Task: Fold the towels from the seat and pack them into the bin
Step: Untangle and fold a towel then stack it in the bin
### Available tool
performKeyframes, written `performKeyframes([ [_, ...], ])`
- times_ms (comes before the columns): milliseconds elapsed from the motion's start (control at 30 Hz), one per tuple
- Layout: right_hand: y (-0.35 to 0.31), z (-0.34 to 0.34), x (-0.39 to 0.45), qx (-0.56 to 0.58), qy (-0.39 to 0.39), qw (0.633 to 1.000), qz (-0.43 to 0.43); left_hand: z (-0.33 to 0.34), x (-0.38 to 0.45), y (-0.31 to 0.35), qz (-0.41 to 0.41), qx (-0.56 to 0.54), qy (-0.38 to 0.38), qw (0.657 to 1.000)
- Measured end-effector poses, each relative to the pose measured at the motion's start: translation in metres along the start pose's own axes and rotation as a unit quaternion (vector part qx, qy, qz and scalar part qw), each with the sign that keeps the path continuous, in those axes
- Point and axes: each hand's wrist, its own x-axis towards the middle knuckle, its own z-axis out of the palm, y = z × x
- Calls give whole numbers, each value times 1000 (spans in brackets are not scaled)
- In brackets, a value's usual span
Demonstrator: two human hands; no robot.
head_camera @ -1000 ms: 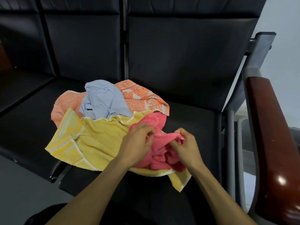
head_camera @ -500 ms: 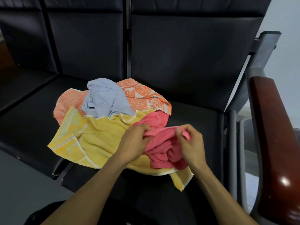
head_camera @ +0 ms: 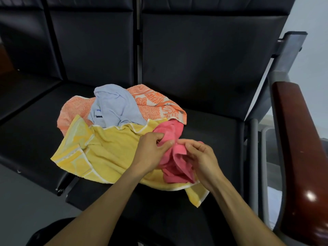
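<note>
A heap of towels lies on the black seat (head_camera: 209, 132). A crumpled pink towel (head_camera: 174, 164) sits at the heap's front right, on top of a spread yellow towel (head_camera: 108, 150). My left hand (head_camera: 150, 153) pinches the pink towel's upper edge from the left. My right hand (head_camera: 202, 158) pinches the same edge from the right, a little apart. Behind them lie a light blue towel (head_camera: 113, 105) and an orange patterned towel (head_camera: 156, 102). No bin can be identified in view.
The seat belongs to a row of black chairs with tall backrests (head_camera: 204, 50). A glossy brown wooden armrest (head_camera: 298, 148) on a grey metal frame (head_camera: 255, 157) rises at the right. Grey floor (head_camera: 26, 201) shows at the lower left.
Both hands have shifted their hold on the pink towel, lifting and drawing out its upper edge. The other towels have not moved.
</note>
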Motion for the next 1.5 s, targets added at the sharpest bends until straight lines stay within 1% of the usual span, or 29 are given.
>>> performKeyframes([
  [33, -1, -1, 0, 8, -12, 1000, 2, 0, 1, -1, 0, 8, 4, 1000],
  [67, -1, -2, 0, -7, -20, 1000, -10, -1, 1, -2, 0, 10, 2, 1000],
  [100, 0, -2, 0, -52, -17, 998, -34, -1, 0, -1, 1, 8, -2, 1000],
  [167, 2, 0, -2, -169, 13, 981, -96, 0, -1, 3, 6, -4, -17, 1000],
  [233, 2, 3, -3, -232, 58, 963, -125, 0, -3, 6, 14, 3, -17, 1000],
  [267, 3, 4, -3, -261, 80, 952, -139, 0, -3, 7, 20, 12, -16, 1000],
  [333, 5, 2, -2, -341, 123, 914, -183, 1, -2, 3, 33, 14, -20, 999],
  [367, 4, 3, -3, -370, 134, 895, -209, 1, -1, 0, 38, 14, -25, 999],
  [400, 4, 4, -4, -383, 132, 885, -231, 0, -1, -1, 40, 12, -29, 999],
  [433, 4, 5, -5, -379, 121, 885, -244, 0, -1, 0, 36, 9, -33, 999],
  [467, 3, 7, -6, -362, 103, 894, -243, 0, -1, 0, 31, 3, -38, 999],
  [500, 3, 9, -7, -344, 88, 905, -233, 0, -2, 1, 31, -2, -46, 998],
  [567, 2, 10, -8, -332, 73, 914, -223, 0, -3, 3, 33, -2, -64, 997],
  [833, 2, 7, -6, -308, 94, 925, -203, 0, -4, 6, 44, 9, -118, 992],
  [967, 1, 7, -6, -294, 96, 931, -194, 1, -8, 14, 34, -40, -113, 992],
  [1033, 1, 9, -7, -290, 92, 933, -194, 2, -12, 19, 25, -70, -98, 992],
  [1100, 1, 9, -6, -283, 90, 935, -194, 3, -12, 20, 30, -69, -81, 994],
  [1267, 0, 8, -7, -271, 88, 940, -187, 0, -13, 23, 40, -55, -102, 992],
  [1333, -1, 6, -5, -283, 54, 941, -178, -4, -10, 18, 44, -36, -89, 994],
  [1400, -1, 4, -5, -316, 0, 934, -167, -10, -4, 11, 31, -29, -58, 997],
  [1433, 2, 2, -4, -353, -4, 919, -174, -13, -2, 8, 19, -35, -47, 998],
  [1467, 3, 3, -3, -381, 15, 906, -185, -16, -2, 7, 5, -51, -44, 998],
  [1500, 4, 2, -2, -417, 57, 883, -209, -17, -3, 6, -9, -71, -48, 996],
])
